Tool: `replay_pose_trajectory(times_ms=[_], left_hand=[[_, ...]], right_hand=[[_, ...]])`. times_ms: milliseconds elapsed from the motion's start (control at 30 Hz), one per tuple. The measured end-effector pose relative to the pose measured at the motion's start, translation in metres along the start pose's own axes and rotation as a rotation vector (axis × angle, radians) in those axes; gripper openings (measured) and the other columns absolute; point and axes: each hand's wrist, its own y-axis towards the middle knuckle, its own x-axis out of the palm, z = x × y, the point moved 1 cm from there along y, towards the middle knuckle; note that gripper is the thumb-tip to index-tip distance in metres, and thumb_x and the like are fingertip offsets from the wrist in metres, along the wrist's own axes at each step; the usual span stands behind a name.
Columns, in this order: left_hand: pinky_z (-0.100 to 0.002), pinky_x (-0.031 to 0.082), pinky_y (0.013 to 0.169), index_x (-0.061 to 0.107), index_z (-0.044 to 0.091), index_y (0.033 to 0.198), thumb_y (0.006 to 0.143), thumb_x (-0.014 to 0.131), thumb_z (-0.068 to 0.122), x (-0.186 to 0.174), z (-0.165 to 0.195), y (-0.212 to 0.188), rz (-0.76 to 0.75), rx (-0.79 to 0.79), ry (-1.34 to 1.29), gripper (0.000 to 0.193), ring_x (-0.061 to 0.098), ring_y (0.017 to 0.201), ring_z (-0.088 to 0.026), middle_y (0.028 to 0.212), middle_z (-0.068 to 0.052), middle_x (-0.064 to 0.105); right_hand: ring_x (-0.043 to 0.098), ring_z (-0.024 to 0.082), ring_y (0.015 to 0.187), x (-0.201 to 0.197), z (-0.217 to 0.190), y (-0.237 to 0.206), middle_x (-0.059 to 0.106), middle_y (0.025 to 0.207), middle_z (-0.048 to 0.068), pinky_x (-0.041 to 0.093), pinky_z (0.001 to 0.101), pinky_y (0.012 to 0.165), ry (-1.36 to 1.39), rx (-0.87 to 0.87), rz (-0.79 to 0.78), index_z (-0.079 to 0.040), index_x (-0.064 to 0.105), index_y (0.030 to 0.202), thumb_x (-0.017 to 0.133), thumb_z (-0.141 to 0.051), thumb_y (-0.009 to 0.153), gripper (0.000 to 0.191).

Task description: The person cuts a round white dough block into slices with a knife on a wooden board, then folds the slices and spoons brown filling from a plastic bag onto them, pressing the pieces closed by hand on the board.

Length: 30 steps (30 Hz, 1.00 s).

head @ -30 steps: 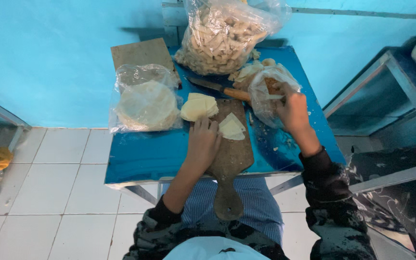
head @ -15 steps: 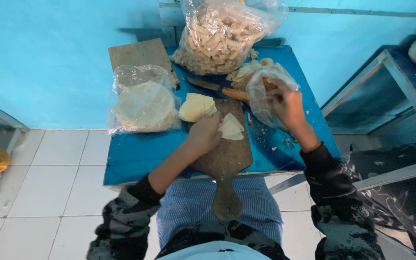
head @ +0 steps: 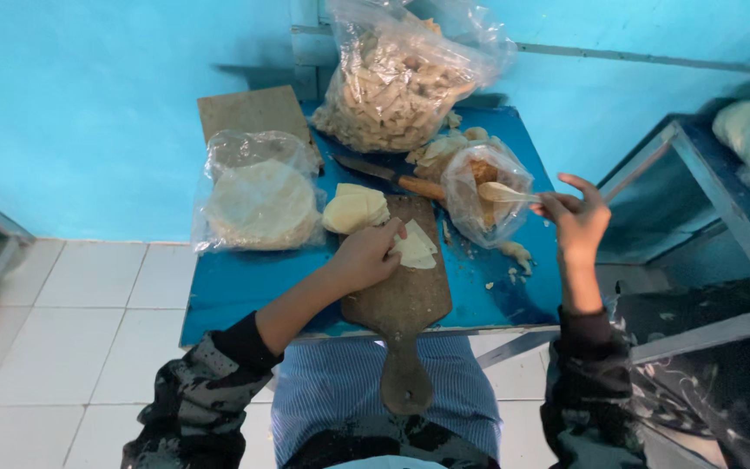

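My left hand [head: 365,257] rests on a wooden cutting board [head: 399,295], fingers pinching a pale triangular dough sheet [head: 416,247]. Just behind it lies a small stack of dough sheets [head: 354,208]. My right hand [head: 576,217] is raised at the table's right side and holds a pale spoon [head: 503,193] whose bowl points into a small clear bag of filling [head: 482,187].
A blue table [head: 245,291] carries a bag of round dough sheets [head: 259,195], a large bag of folded pieces [head: 397,82], a knife [head: 388,176] and a brown board [head: 253,113]. A metal rack [head: 705,234] stands right, white floor tiles left.
My right hand has pulled out of the filling bag and moved right with the spoon. My left hand has stayed on the dough sheet on the board.
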Motion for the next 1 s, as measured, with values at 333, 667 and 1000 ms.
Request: replay_pose_trajectory(times_ms=[333, 667, 1000], left_hand=[[-0.047, 0.052, 0.063, 0.051, 0.006, 0.111, 0.086, 0.066, 0.007, 0.008, -0.017, 0.006, 0.069, 0.013, -0.151, 0.029, 0.071, 0.07, -0.034, 0.072, -0.013, 0.067], [-0.045, 0.052, 0.062, 0.05, 0.005, 0.117, 0.087, 0.067, 0.007, 0.003, -0.012, 0.003, 0.025, -0.021, -0.123, 0.034, 0.07, 0.069, -0.031, 0.071, -0.012, 0.066], [-0.039, 0.053, 0.062, 0.05, 0.003, 0.12, 0.086, 0.068, 0.005, 0.003, -0.011, 0.003, 0.052, -0.016, -0.234, 0.038, 0.07, 0.069, -0.026, 0.073, -0.011, 0.066]], right_hand=[[0.074, 0.023, 0.088, 0.04, 0.018, -0.093, 0.074, 0.107, 0.021, 0.063, 0.0341, 0.08, 0.123, 0.084, -0.109, 0.003, 0.055, 0.136, 0.064, 0.007, 0.099, 0.039], [0.076, 0.027, 0.099, 0.069, 0.023, -0.133, 0.075, 0.108, 0.023, 0.067, 0.0398, 0.087, -0.08, -0.202, -0.095, 0.005, 0.054, 0.133, 0.068, 0.012, 0.096, 0.04], [0.077, 0.026, 0.097, 0.071, 0.02, -0.133, 0.076, 0.105, 0.022, 0.067, 0.0392, 0.085, -0.146, -0.204, -0.087, 0.005, 0.055, 0.131, 0.068, 0.013, 0.095, 0.04]])
